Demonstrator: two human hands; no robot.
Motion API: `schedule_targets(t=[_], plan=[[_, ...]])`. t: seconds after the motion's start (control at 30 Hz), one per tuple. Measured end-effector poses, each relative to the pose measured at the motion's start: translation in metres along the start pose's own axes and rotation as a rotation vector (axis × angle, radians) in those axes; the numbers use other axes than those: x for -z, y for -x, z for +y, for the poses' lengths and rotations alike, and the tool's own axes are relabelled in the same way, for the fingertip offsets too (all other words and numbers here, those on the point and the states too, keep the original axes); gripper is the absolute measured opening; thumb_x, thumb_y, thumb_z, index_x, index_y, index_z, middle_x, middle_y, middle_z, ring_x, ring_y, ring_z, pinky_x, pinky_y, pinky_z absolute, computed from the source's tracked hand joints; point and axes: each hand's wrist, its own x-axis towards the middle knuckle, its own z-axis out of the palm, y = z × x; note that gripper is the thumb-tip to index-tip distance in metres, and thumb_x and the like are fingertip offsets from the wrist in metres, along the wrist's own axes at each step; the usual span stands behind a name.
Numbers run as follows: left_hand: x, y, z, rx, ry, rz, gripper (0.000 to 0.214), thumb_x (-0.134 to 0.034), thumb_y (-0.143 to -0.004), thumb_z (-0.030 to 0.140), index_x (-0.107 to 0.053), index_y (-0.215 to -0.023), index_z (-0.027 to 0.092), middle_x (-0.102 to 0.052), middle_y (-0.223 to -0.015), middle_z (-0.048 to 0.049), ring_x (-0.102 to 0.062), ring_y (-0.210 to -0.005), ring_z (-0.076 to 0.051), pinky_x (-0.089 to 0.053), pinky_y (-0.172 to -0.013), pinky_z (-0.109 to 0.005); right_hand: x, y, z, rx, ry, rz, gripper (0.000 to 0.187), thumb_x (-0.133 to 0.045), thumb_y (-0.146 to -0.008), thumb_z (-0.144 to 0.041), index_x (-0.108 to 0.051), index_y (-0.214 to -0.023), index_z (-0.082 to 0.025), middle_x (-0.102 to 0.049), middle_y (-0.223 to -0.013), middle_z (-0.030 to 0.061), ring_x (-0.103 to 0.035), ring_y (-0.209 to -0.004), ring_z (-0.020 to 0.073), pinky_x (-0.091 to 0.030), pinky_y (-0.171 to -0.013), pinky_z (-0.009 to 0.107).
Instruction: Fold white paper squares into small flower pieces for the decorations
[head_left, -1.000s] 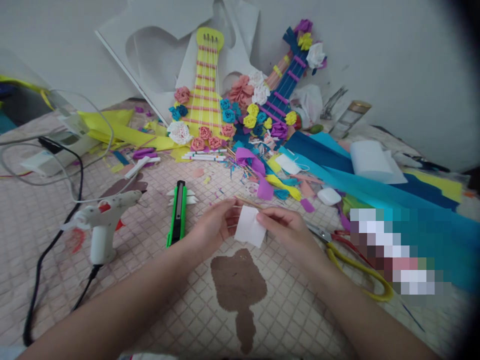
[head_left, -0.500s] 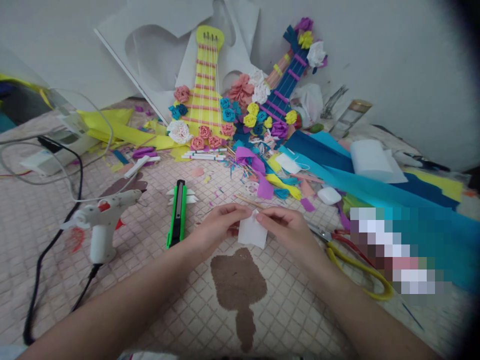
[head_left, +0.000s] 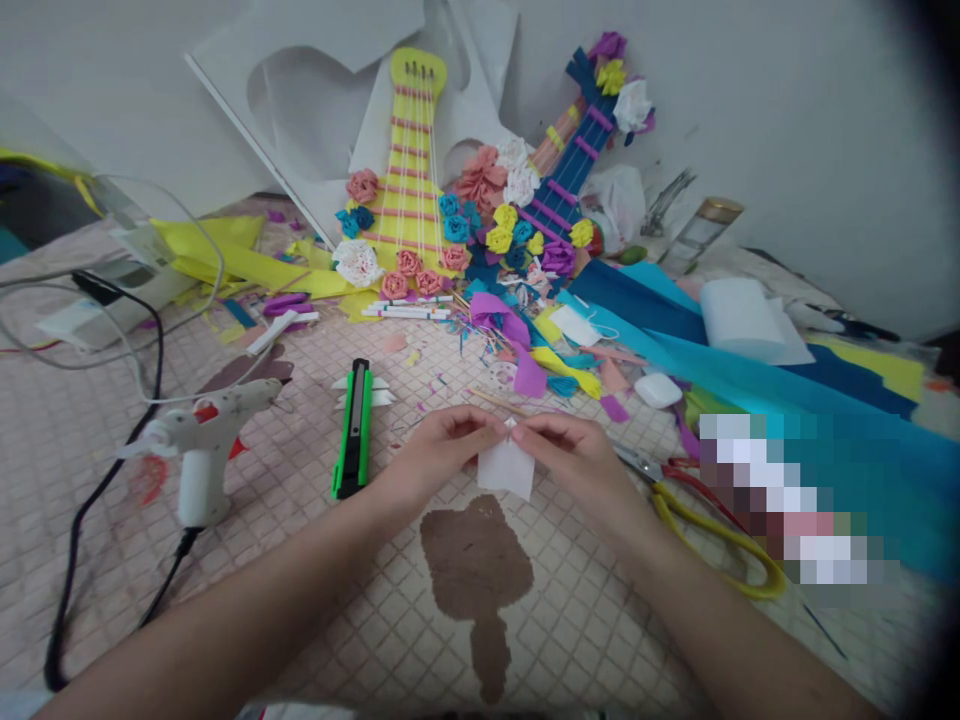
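A small piece of white crepe paper [head_left: 505, 472] hangs between my hands, its top edge pinched at the middle. My left hand [head_left: 457, 440] is closed on the upper left corner, thumb and fingers together. On the other side my right hand [head_left: 562, 440] pinches the upper right part, so the thumbs nearly meet. A thin wooden stick [head_left: 495, 400] lies on the table just beyond the fingers. Scissors with yellow handles [head_left: 750, 582] rest beside my right forearm. To the left of my left hand lies a green utility knife [head_left: 355, 430].
A white glue gun [head_left: 206, 450] with a black cord stands at the left. At the back lean a yellow paper guitar [head_left: 411, 200] and a blue one [head_left: 570, 180], both with paper flowers. Blue crepe paper [head_left: 825, 400] and a white roll [head_left: 742, 320] lie right, with scraps around.
The fingers have shifted slightly at the paper's top edge, and a small folded point now shows between the thumbs. Nothing else has visibly moved.
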Motion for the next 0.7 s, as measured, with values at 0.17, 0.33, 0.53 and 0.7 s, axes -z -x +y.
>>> schedule_targets(t=[0.17, 0.33, 0.53, 0.7], plan=[[0.0004, 0.0008, -0.0006, -0.029, -0.04, -0.005, 0.015, -0.061, -0.072, 0.029, -0.059, -0.072, 0.014, -0.053, -0.064, 0.0028, -0.045, -0.056, -0.007, -0.034, -0.053, -0.019, -0.0009, -0.0001, 0.0014, -0.004, -0.001, 0.007, 0.021, -0.06, -0.072, -0.038, -0.066, -0.069, -0.018, -0.062, -0.067, 0.0009, -0.053, -0.061, 0.0126, -0.041, -0.055, 0.025], [0.0003, 0.0015, -0.0006, -0.052, -0.052, 0.018, 0.016, -0.062, -0.072, 0.03, -0.06, -0.072, 0.014, -0.055, -0.065, 0.0023, -0.045, -0.055, -0.007, -0.034, -0.053, -0.02, -0.001, 0.0005, 0.0011, -0.004, -0.009, 0.005, 0.02, -0.06, -0.071, -0.037, -0.067, -0.07, -0.019, -0.063, -0.068, 0.0015, -0.054, -0.063, 0.013, -0.042, -0.056, 0.025], [-0.0015, 0.0024, 0.0018, -0.075, -0.081, 0.056, 0.017, -0.063, -0.071, 0.03, -0.06, -0.071, 0.013, -0.056, -0.066, 0.0014, -0.047, -0.057, -0.007, -0.034, -0.054, -0.02, -0.0013, 0.0007, 0.0009, -0.006, -0.014, -0.022, 0.018, -0.062, -0.07, -0.036, -0.067, -0.072, -0.019, -0.064, -0.071, 0.0016, -0.056, -0.065, 0.0131, -0.043, -0.058, 0.025], [-0.0031, 0.0034, 0.0021, -0.07, -0.077, 0.085, 0.016, -0.063, -0.07, 0.03, -0.06, -0.071, 0.014, -0.055, -0.064, 0.0018, -0.046, -0.057, -0.007, -0.034, -0.053, -0.019, -0.001, 0.0011, 0.0014, 0.002, 0.003, -0.036, 0.019, -0.061, -0.071, -0.037, -0.067, -0.071, -0.019, -0.063, -0.07, 0.0013, -0.055, -0.064, 0.0131, -0.042, -0.058, 0.025]])
